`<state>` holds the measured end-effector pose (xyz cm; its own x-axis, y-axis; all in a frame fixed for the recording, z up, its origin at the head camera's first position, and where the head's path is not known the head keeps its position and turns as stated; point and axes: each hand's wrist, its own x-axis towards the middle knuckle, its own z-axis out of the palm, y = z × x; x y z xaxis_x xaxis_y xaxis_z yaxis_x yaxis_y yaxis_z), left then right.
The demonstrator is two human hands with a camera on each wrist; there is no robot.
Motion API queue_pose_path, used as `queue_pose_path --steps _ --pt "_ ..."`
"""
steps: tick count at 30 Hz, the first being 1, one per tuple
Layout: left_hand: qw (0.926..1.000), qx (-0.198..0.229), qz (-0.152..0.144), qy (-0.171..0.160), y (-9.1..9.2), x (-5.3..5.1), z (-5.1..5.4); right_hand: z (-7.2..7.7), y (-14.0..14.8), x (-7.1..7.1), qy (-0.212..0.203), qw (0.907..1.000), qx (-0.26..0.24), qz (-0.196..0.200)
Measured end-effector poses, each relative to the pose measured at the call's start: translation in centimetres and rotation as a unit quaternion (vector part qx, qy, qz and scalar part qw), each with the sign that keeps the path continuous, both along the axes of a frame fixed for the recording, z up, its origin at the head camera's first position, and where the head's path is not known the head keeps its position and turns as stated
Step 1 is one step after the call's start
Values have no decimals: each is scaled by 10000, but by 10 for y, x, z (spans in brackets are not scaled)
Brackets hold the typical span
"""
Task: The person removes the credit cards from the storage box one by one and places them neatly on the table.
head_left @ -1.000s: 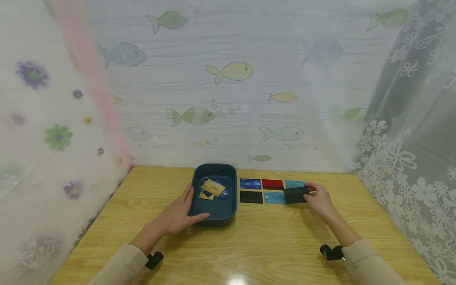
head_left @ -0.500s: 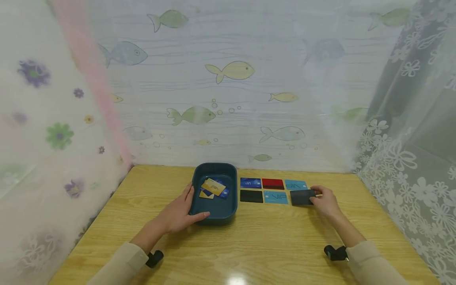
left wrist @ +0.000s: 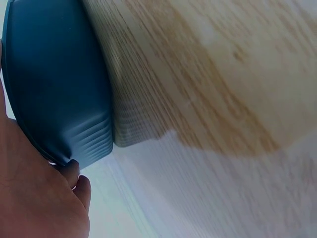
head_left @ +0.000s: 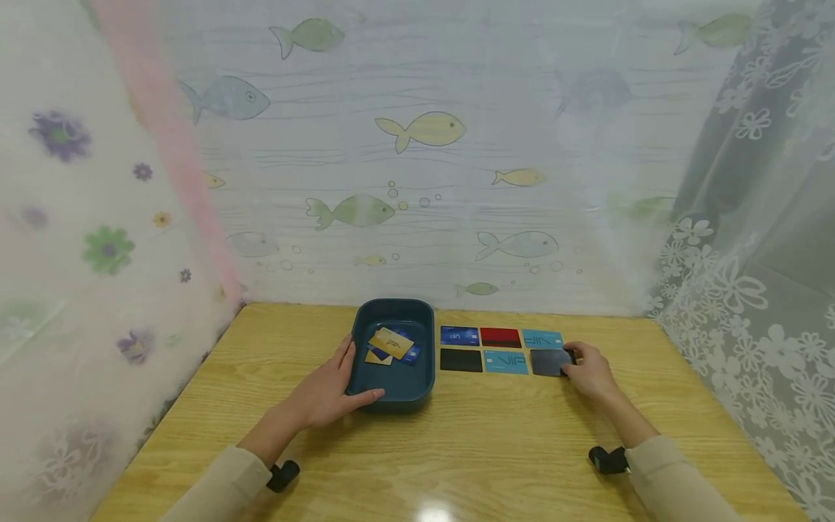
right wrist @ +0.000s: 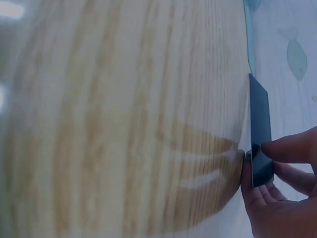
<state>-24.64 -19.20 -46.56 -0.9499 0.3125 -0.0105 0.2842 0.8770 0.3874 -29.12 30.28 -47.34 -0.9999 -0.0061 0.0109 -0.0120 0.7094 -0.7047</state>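
Note:
My left hand (head_left: 326, 395) holds a dark teal plastic bin (head_left: 398, 402), with the fingers along its left side and the thumb over the near rim. In the left wrist view the bin (left wrist: 59, 74) shows at the upper left beside the hand (left wrist: 39, 188). Several gold and blue cards (head_left: 394, 342) lie overlapping inside it. My right hand (head_left: 589, 370) pinches a dark card (head_left: 548, 362) by its right end, at the right of the front row. The right wrist view shows this card (right wrist: 260, 119) edge-on and tilted slightly off the table, between thumb and fingers.
Right of the bin, cards lie in two rows: a blue VIP card (head_left: 459, 336), a red card (head_left: 500, 338) and a light blue card (head_left: 542, 339) behind; a black card (head_left: 461, 360) and a light blue card (head_left: 505, 362) in front. A patterned curtain (head_left: 417, 167) stands behind the wooden table (head_left: 457, 449).
The right hand moved the dark card right, off the two light blue cards it overlapped, then slightly back left. Its surface now looks lighter. Left hand and bin stay put.

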Motion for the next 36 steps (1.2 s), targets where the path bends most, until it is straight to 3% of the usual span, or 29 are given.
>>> queue_pose_path --steps 14,23,36 --pt "10000 72 -27 57 -1 0 -4 0 -3 -8 30 9991 334 240" --pt "9999 79 -27 65 -2 0 -1 3 -4 -14 108 9976 507 455" --pt "9999 98 -21 34 -1 0 -1 11 -4 -16 -129 9949 781 623"
